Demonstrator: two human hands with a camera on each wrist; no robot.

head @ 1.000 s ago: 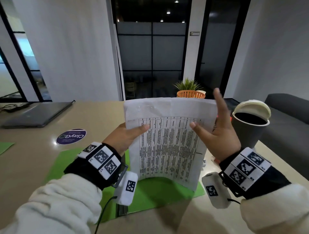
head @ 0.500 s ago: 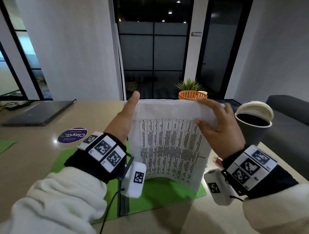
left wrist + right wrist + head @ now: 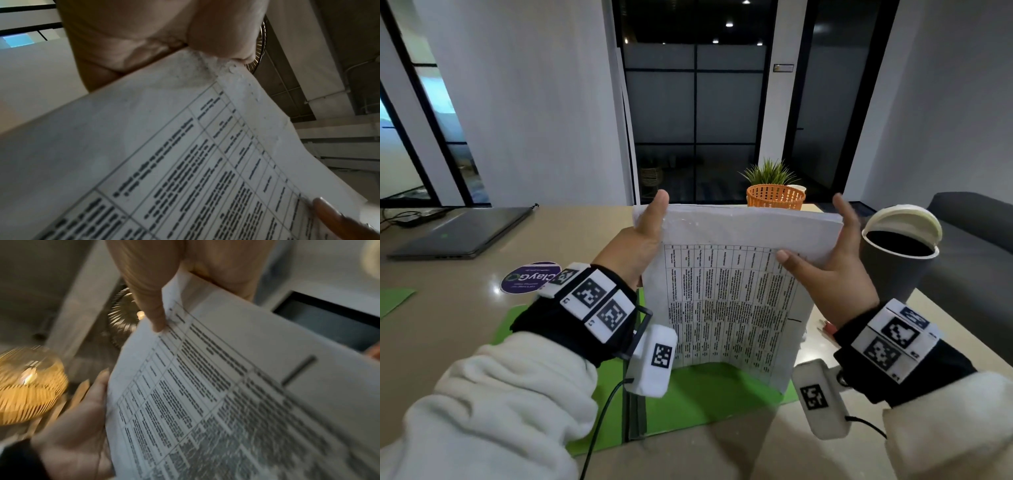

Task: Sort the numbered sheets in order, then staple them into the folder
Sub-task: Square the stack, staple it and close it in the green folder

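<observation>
Holding the sheets (image 3: 726, 291) upright between both hands, I had the stack standing on its lower edge on the open green folder (image 3: 698, 397), which lay flat on the counter (image 3: 448, 329); the printed table faced me and the top of the stack curled slightly toward me. My left hand (image 3: 635, 246) gripped the upper left corner, thumb laid up the near face to the top edge, the other fingers hidden behind the paper; in the left wrist view the thumb pressed the rough, punched-looking corner of the sheets (image 3: 185, 146). My right hand (image 3: 832, 277) pinched the upper right part of the stack, thumb across the front over the table's header row, fingers reaching up behind the right edge; the right wrist view, blurred, showed that thumb lying on the sheets (image 3: 226, 394) and my left hand (image 3: 76, 434) at the far edge. A dark bin (image 3: 897, 260) with a white swing lid stood just right of my right hand; a potted plant in an orange basket (image 3: 775, 197) sat beyond the top of the stack; a closed laptop (image 3: 462, 233) and a round purple sticker (image 3: 530, 277) lay on the counter to the left; something small and red showed near my right wrist, too hidden to identify.
</observation>
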